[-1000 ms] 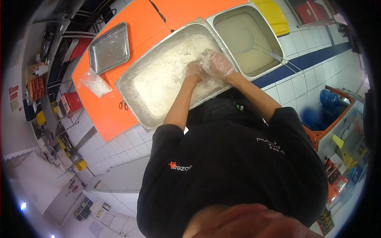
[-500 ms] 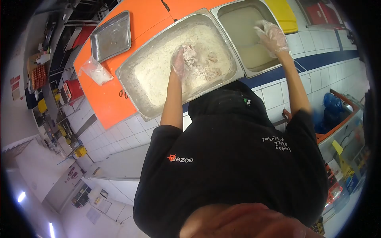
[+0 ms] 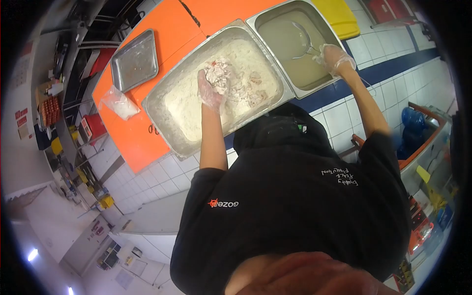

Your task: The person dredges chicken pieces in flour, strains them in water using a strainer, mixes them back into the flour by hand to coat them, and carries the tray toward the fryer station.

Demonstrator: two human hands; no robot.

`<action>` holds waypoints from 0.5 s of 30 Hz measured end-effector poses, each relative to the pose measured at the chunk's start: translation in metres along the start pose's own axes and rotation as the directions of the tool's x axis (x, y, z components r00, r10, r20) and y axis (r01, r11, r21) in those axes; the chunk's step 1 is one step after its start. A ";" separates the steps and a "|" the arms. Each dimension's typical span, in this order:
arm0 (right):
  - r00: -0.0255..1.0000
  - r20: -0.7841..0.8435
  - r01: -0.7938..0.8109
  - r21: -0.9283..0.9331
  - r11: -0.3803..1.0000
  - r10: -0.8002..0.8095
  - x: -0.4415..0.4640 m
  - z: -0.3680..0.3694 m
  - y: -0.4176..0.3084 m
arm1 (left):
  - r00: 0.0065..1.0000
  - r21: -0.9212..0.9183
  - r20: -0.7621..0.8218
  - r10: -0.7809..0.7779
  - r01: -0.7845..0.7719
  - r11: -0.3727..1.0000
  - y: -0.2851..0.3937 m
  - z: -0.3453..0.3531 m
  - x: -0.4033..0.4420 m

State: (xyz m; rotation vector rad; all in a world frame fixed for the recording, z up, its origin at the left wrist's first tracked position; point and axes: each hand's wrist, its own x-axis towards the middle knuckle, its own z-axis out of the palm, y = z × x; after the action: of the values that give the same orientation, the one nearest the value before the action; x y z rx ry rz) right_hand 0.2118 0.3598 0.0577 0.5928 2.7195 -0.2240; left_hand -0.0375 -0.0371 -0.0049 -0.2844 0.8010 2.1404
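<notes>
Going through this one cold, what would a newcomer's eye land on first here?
Probably the bright orange table at upper left, then the clump of floury pieces in the gloved left hand above the big pan of pale powder. To its right, the gloved right hand is at the handle of a strainer in a basin of cloudy liquid.

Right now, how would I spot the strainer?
From the orange table, go to the big powder-filled pan, then the smaller liquid-filled pan beside it. The strainer sits there, at the right hand; unlike both rectangular pans, it is round-rimmed with a handle.
</notes>
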 end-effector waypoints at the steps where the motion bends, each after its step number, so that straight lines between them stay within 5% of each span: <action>1: 1.000 -0.004 -0.007 0.003 1.000 0.007 -0.008 -0.010 -0.004 | 1.000 0.004 0.006 -0.004 0.004 1.000 0.000 0.009 -0.005; 10: 0.981 -0.148 -0.133 -0.022 0.991 0.128 -0.067 -0.041 -0.002 | 0.995 0.059 -0.003 0.100 -0.100 0.993 -0.005 0.101 -0.015; 13: 0.961 -0.218 -0.172 0.004 0.985 0.169 -0.078 -0.040 -0.003 | 0.988 0.046 0.147 0.057 -0.064 0.997 -0.011 0.129 -0.003; 15: 0.961 -0.201 -0.137 0.257 0.957 0.191 -0.085 -0.041 -0.004 | 0.989 0.070 0.143 0.038 -0.048 0.996 -0.020 0.158 0.000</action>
State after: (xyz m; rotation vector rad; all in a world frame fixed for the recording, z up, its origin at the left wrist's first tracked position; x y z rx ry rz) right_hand 0.2707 0.3337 0.1273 0.9640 2.8583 -0.4761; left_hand -0.0113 0.0716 0.1083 -0.0770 0.8073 2.1394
